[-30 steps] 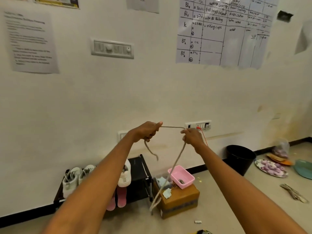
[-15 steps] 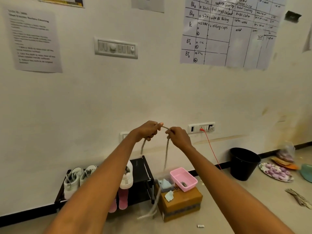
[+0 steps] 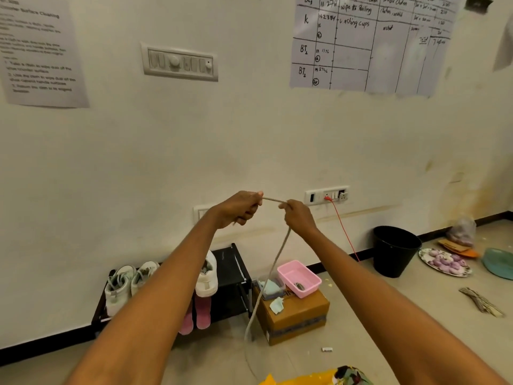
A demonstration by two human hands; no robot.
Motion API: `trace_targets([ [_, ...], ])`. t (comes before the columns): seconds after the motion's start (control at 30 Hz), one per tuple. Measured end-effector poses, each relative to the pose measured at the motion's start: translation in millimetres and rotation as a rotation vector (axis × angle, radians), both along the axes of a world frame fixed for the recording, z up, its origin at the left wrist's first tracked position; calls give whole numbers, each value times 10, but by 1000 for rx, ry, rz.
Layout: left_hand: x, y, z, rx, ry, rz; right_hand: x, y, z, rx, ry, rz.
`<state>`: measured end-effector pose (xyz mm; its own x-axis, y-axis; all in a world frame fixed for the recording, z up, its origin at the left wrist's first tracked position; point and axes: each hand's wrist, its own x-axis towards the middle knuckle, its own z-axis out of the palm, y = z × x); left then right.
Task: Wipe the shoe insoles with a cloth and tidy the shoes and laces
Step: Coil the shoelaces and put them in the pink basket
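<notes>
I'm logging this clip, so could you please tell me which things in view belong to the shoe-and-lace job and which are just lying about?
Job: lace held between left hand and right hand; white shoes; shoe rack; cloth.
Lying about: black bucket; pink tray; cardboard box; plate.

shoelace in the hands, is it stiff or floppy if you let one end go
Likely floppy: the shoelace runs straight only between the left hand and right hand, then hangs limp toward the floor. Probably light, since a fingertip grip holds it.
</notes>
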<state>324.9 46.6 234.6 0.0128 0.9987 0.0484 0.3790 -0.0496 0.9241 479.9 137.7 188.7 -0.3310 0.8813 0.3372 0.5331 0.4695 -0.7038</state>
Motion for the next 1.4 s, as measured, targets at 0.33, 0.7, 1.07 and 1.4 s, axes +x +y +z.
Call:
trace_targets([
  [0.33,110,136,-107,194,-549,103,-119,-439,43,-80,-407,471],
  [0.7,116,-23,-197,207,-347,-33,-9,-237,843,129,-143,259],
  [1.07,97,153,-187,289,-636,132,-4,-427,104,-23,-285,419],
  [1.4,221,-7,-241,198,-425,-32,164,-280,774,62,-19,447],
])
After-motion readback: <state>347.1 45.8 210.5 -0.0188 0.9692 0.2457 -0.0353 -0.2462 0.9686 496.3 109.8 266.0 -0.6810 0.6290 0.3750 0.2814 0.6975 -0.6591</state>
